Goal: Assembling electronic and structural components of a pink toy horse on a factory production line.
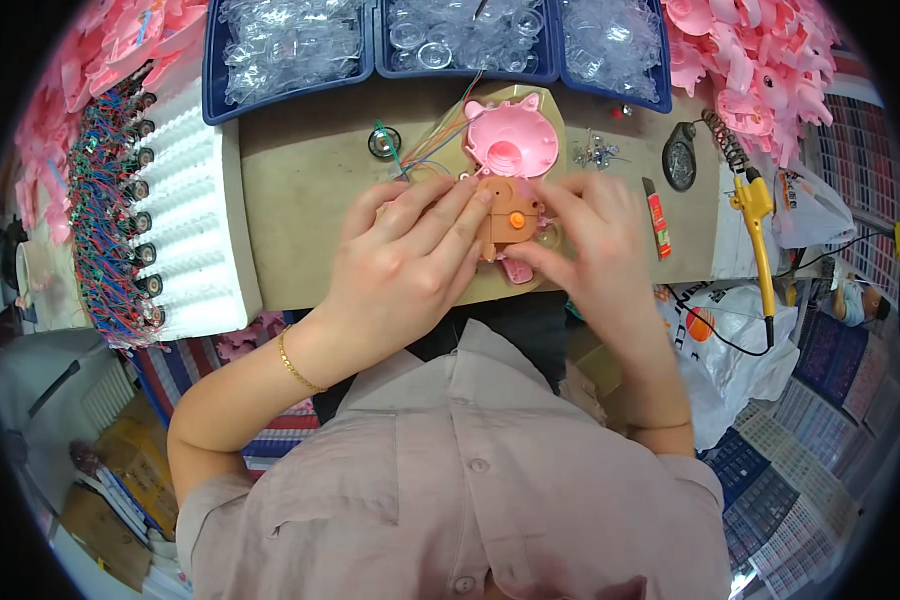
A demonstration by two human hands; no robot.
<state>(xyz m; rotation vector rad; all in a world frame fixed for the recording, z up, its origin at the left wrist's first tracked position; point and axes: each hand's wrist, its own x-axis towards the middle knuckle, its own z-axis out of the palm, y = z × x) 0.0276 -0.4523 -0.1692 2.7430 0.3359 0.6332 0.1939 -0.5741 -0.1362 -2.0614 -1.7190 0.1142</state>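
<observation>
Between my two hands is a small brown plastic housing [501, 233] with a round orange button [517, 220] on its face. My left hand [405, 245] lies over its left side, fingers stretched together and fingertips pressing its upper edge; the thumb is hidden. On the right side, my right hand [592, 235] grips the housing between curled fingers and thumb. Just beyond sits a pink pig-shaped shell half [530, 140], its hollow side up. A small pink piece [517, 271] shows under the housing. Thin coloured wires [432, 155] run toward a small round speaker [384, 141] on the left.
Blue bins [378, 72] of clear plastic parts line the back. White foam [195, 220] at left carries several wired speakers. Pink shells [760, 80] are heaped at both far corners. Small metal parts [598, 150], a red cutter knife [658, 220] and a yellow soldering iron [758, 215] lie right.
</observation>
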